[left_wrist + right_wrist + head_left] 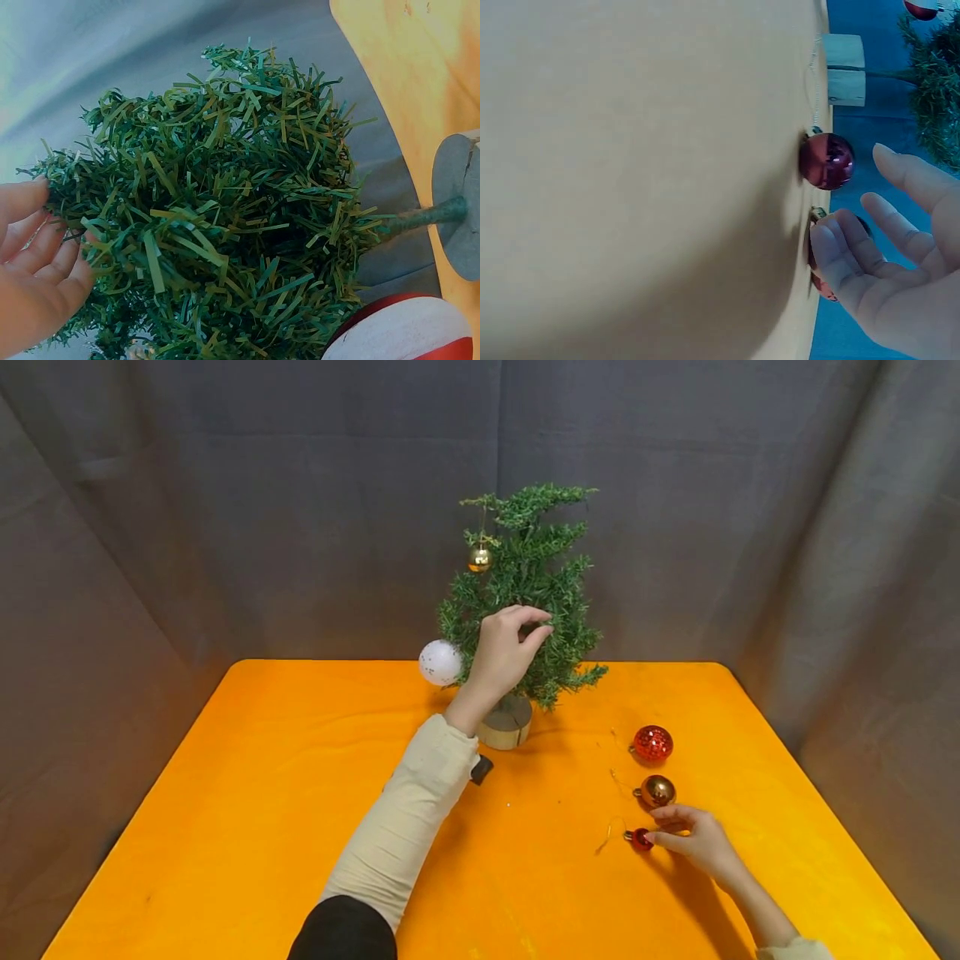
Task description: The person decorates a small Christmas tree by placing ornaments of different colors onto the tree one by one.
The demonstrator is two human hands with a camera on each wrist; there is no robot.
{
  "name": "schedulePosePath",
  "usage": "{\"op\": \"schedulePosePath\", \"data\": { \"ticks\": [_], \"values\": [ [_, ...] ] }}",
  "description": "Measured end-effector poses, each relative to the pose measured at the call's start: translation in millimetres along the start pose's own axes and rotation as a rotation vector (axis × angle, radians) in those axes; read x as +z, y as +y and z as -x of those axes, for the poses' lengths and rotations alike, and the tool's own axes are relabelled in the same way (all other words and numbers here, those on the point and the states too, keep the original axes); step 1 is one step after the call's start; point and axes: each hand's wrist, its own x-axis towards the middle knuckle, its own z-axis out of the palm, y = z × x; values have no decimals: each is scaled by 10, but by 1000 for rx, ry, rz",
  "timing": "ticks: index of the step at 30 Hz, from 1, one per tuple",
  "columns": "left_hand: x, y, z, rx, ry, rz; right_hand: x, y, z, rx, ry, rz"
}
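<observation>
A small green artificial Christmas tree (555, 585) stands on a round wooden base (504, 732). My left hand (506, 647) is at its front, thumb and fingers bent around a branch tip (64, 176), pinching it. My right hand (693, 843) hovers over the small red ball ornament (640, 839), thumb and fingers spread apart. In the right wrist view a gap shows between the fingers and that small ball (829, 161). Just behind it lies a shiny gold ball ornament (658, 791), partly hidden by my fingers in the right wrist view.
A red glittery ball ornament (652, 743) lies beyond the gold one. On the tree's left side hang a small gold ball (480, 558) and a white speckled ball (440, 662). An orange cloth (262, 777) covers the table; grey curtains (337, 527) surround it.
</observation>
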Motion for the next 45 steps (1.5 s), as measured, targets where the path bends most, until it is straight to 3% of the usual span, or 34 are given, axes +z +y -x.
{"op": "schedulePosePath", "data": {
  "ticks": [11,21,30,40,45],
  "values": [
    [8,-5,-7,-8,-3,2,29,63,14,25,-101,-61],
    [5,-9,-6,-5,-5,3,34,104,19,-20,-135,-69],
    [4,-12,-7,-10,-7,-6,77,130,-3,-60,-118,-62],
    [-9,4,-2,-19,-7,-7,76,67,2,31,-81,-49],
    [-14,11,-5,-20,-11,-2,78,32,-9,19,-33,-75]
  ]
}}
